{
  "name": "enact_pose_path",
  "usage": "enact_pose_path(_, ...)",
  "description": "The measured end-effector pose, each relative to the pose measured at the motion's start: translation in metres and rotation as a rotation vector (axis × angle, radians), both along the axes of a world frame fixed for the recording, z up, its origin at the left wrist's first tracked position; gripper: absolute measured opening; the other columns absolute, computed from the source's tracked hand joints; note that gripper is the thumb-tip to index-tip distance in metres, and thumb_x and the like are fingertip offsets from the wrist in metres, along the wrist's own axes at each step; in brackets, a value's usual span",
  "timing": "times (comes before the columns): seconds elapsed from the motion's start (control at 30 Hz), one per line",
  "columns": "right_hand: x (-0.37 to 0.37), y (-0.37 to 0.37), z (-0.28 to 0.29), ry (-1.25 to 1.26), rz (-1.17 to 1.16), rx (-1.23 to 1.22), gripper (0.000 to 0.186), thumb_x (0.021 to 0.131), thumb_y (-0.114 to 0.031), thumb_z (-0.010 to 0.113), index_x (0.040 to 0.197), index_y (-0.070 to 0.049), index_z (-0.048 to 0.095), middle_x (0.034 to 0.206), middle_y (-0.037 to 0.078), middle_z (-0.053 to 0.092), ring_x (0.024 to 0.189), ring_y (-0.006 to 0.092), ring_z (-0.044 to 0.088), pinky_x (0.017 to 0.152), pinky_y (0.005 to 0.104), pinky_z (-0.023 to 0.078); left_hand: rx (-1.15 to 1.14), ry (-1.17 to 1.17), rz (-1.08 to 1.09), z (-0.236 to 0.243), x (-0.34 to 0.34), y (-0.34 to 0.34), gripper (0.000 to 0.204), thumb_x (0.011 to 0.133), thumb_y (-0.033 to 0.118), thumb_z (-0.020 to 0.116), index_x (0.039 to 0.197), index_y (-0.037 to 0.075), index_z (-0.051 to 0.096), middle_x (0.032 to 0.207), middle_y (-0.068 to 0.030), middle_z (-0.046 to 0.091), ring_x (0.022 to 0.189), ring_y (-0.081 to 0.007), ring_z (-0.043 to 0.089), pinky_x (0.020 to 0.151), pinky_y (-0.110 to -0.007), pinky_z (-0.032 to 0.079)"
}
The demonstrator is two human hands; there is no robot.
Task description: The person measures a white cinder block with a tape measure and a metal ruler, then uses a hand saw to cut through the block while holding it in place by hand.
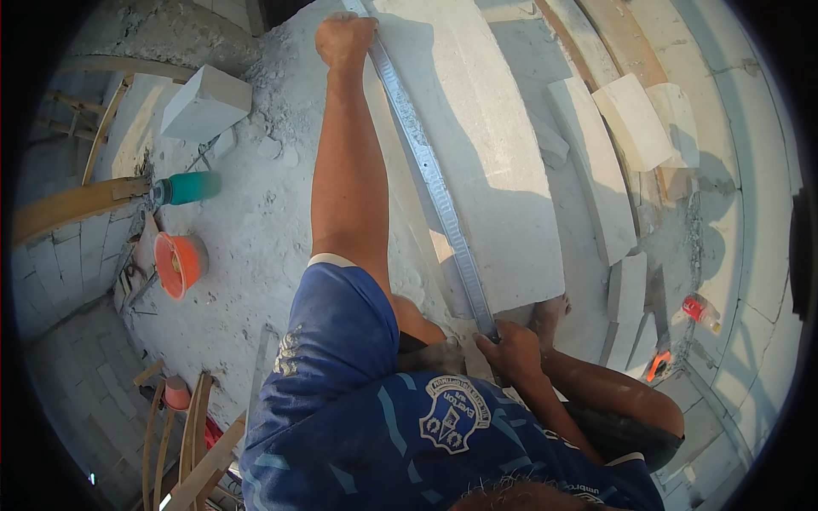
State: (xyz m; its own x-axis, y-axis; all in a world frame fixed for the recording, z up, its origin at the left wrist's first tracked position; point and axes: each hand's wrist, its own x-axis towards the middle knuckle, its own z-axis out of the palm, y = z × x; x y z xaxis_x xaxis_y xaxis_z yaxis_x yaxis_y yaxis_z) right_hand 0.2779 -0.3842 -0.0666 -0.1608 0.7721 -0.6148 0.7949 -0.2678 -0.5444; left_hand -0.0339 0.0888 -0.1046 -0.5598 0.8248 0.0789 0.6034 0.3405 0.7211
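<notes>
My left hand (343, 36) is closed on the far end of a long silver metal bar (417, 157) with a patterned face, at the top of the view, my arm stretched out straight. My right hand (511, 349) grips the near end of the bar, low at centre right. The bar lies along the left edge of a long pale white block (503, 230), whose top is partly in shadow. A bare foot (550, 315) shows beside the block's near end, just beyond my right hand.
Several blocks (588, 162) and wooden boards lie to the right, beside a block wall (750, 230), a red-labelled bottle (700, 313) and an orange tool (658, 366). On the left are a loose block (204, 102), teal bottle (183, 188), orange bucket (177, 264) and wooden planks (196, 434).
</notes>
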Motion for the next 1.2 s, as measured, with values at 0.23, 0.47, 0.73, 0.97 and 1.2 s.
enact_pose_path(0.23, 0.000, 0.002, -0.001, 0.019, -0.019, 0.024, 0.041, 0.082, -0.037, 0.078, 0.084, 0.003, 0.069, 0.080, 0.024, 0.070, 0.074, 0.0421, 0.070, 0.070, 0.0488, 0.055, 0.038, -0.234, 0.062, 0.014, -0.004, -0.013, 0.030, 0.074, 0.016, 0.084, 0.095, -0.002, 0.074, 0.082, -0.0094, 0.073, 0.072, -0.0198, 0.071, 0.063, -0.031, 0.060)
enact_pose_path(0.47, 0.001, 0.003, -0.001, 0.000, -0.013, -0.008, 0.042, 0.082, -0.038, 0.077, 0.087, 0.003, 0.069, 0.083, 0.024, 0.070, 0.076, 0.0433, 0.070, 0.073, 0.0492, 0.055, 0.019, -0.445, 0.038, 0.006, -0.022, -0.011, 0.029, 0.076, 0.013, 0.082, 0.098, -0.004, 0.073, 0.087, -0.0104, 0.072, 0.072, -0.0215, 0.071, 0.065, -0.033, 0.062)
enact_pose_path(0.73, 0.000, 0.003, -0.001, -0.005, -0.015, -0.010, 0.043, 0.083, -0.038, 0.077, 0.086, 0.004, 0.069, 0.083, 0.024, 0.070, 0.077, 0.0429, 0.070, 0.073, 0.0491, 0.055, 0.085, -0.731, -0.032, -0.010, -0.052, -0.014, 0.024, 0.074, 0.010, 0.083, 0.086, -0.008, 0.071, 0.082, -0.0122, 0.071, 0.076, -0.0276, 0.072, 0.064, -0.036, 0.061)
enact_pose_path(0.97, -0.004, 0.002, 0.001, -0.004, -0.026, -0.001, 0.041, 0.083, -0.036, 0.077, 0.086, 0.003, 0.069, 0.083, 0.023, 0.070, 0.077, 0.0412, 0.070, 0.073, 0.0480, 0.055, 0.071, -0.218, -0.172, -0.036, -0.038, 0.010, 0.030, 0.089, 0.015, 0.065, 0.111, -0.005, 0.071, 0.089, -0.0217, 0.074, 0.087, -0.0351, 0.074, 0.078, -0.044, 0.059)
enact_pose_path(1.2, -0.006, -0.002, -0.002, 0.034, -0.060, 0.049, 0.043, 0.082, -0.039, 0.078, 0.082, 0.003, 0.069, 0.079, 0.025, 0.068, 0.072, 0.0426, 0.069, 0.069, 0.0484, 0.055, 0.147, 0.239, -0.340, -0.044, -0.025, 0.013, 0.022, 0.088, 0.015, 0.066, 0.102, 0.000, 0.075, 0.095, -0.0239, 0.074, 0.088, -0.0384, 0.072, 0.080, -0.045, 0.057)
